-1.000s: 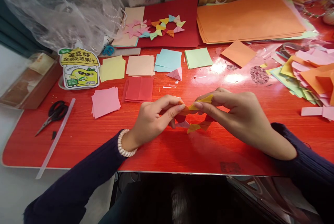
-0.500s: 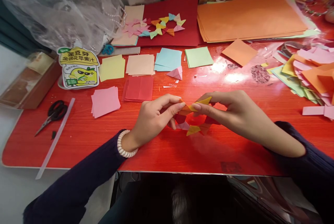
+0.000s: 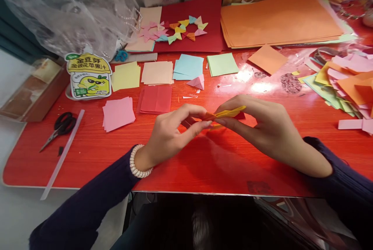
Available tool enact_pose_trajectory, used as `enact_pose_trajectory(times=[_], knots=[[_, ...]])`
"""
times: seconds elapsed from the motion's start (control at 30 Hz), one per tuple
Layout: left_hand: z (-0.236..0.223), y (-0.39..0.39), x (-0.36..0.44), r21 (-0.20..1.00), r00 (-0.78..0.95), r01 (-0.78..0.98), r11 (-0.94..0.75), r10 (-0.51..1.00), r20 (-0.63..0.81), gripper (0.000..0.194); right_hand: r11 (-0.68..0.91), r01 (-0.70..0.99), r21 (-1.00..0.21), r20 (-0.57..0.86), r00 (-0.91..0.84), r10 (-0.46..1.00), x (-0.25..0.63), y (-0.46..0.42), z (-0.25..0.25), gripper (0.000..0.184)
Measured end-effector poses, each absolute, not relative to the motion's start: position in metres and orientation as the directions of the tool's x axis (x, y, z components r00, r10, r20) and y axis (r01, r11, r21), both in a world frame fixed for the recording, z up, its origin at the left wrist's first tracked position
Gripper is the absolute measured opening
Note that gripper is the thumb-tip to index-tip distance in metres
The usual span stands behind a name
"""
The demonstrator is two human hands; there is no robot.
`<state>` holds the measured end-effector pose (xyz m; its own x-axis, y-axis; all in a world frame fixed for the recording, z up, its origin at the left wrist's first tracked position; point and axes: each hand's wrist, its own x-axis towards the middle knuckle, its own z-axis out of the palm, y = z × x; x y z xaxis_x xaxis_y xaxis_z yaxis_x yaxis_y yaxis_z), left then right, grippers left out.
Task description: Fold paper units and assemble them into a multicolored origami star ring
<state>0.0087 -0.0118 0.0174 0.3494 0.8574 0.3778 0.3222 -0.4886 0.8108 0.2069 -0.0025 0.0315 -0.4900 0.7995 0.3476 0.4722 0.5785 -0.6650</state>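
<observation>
"Where's the folded paper (image 3: pixel 233 111) sitting, from where you're standing?"

"It's spanning the gap between the two hands, over the red table (image 3: pixel 175 168). Yellow is showing on the right, orange on the left."

"And the fingers?"

"The left hand (image 3: pixel 171 129) is pinching the orange end narrowly, thumb against forefinger. The right hand (image 3: pixel 264 125) is gripping the yellow part the same way. I can't tell what the tucked fingers are doing."

"How would you be handling it?"

"I'd be holding both pinches close to where the colours are meeting and pressing lightly, so the thin points aren't creasing and the lower part isn't twisting."

"What's lying around them?"

"A small pink piece (image 3: pixel 197 82) is resting just beyond, beside the blue sheets (image 3: pixel 189 66). Red sheets (image 3: pixel 156 99) are lying to the left, then pink sheets (image 3: pixel 119 114), and scissors (image 3: pixel 65 124) farther out."
</observation>
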Motion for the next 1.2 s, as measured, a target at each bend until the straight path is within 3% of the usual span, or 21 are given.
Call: enact_pose_trajectory(times=[0.13,0.3,0.4,0.53,0.7,0.83,0.93,1.0,1.07,1.2], knots=[[0.015,-0.011,0.004,0.496,0.435,0.428,-0.756,0.653,0.620,0.016,0.742,0.497,-0.451,0.521,-0.528,0.671,0.209,-0.003,0.032,0.012],[0.013,-0.012,-0.005,0.168,0.527,0.509,-0.844,0.460,0.714,0.026,0.800,0.560,-0.218,0.657,-0.522,0.544,0.213,-0.004,0.033,0.010],[0.011,-0.013,-0.009,0.098,0.559,0.526,-0.845,0.430,0.709,0.029,0.802,0.577,-0.156,0.657,-0.546,0.521,0.211,-0.005,0.035,0.014],[0.008,-0.013,-0.012,0.066,0.596,0.524,-0.849,0.420,0.684,0.031,0.802,0.565,-0.193,0.628,-0.556,0.544,0.209,-0.005,0.037,0.019],[0.001,-0.010,-0.014,0.044,0.613,0.493,-0.869,0.382,0.691,0.035,0.865,0.455,-0.213,0.660,-0.585,0.471,0.207,-0.004,0.034,0.014],[0.004,-0.009,-0.009,0.175,0.581,0.468,-0.866,0.451,0.677,0.032,0.830,0.407,-0.381,0.642,-0.529,0.554,0.206,-0.002,0.029,0.009],[0.013,-0.010,-0.002,0.471,0.479,0.429,-0.771,0.636,0.605,0.019,0.660,0.384,-0.646,0.507,-0.431,0.747,0.207,0.000,0.031,0.003],[0.018,-0.010,0.001,0.725,0.375,0.355,-0.590,0.801,0.467,0.013,0.504,0.353,-0.788,0.375,-0.373,0.849,0.208,0.001,0.035,0.008],[0.019,-0.008,0.003,0.903,0.271,0.246,-0.353,0.919,0.286,0.012,0.365,0.314,-0.877,0.257,-0.337,0.906,0.209,0.003,0.039,0.015],[0.014,-0.002,0.005,0.988,0.208,0.148,-0.033,0.978,0.002,0.016,0.109,0.269,-0.957,0.014,-0.330,0.944,0.208,0.010,0.037,0.024]])
